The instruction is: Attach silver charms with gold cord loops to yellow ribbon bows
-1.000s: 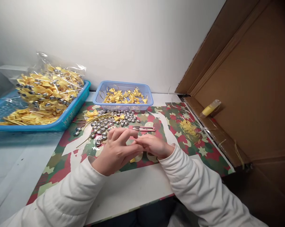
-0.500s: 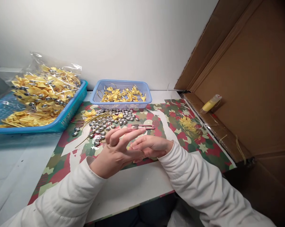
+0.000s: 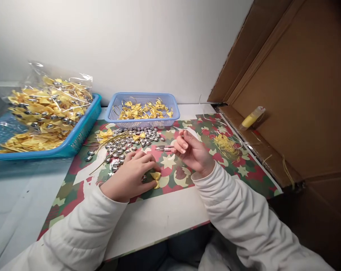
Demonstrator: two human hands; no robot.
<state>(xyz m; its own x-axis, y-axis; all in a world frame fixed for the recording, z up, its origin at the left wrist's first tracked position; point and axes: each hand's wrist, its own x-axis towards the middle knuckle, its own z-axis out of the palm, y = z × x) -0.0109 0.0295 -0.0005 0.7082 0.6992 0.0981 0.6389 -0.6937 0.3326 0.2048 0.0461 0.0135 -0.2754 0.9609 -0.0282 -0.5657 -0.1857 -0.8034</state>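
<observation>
My left hand (image 3: 132, 177) rests low on the patterned mat (image 3: 229, 173), fingers closed on a small yellow ribbon bow (image 3: 155, 177) with a silver bead against it. My right hand (image 3: 191, 150) is lifted above the mat to the right, fingers curled, its fingertips right at the handle end of small pink thread snips (image 3: 163, 148). I cannot tell whether it grips them. A heap of silver beads (image 3: 130, 143) and loose gold strings lies just beyond my left hand.
A small blue basket (image 3: 143, 122) of yellow bows stands at the back. A large teal tray (image 3: 71, 141) at left holds a plastic bag of finished bows (image 3: 48, 107). Yellow thread scraps (image 3: 227, 145) lie right; a cardboard panel (image 3: 300, 94) and a yellow tube (image 3: 251, 118) stand beyond.
My hands have come apart. The left hand dropped to the mat with the bow; the right hand moved back and right to the snips.
</observation>
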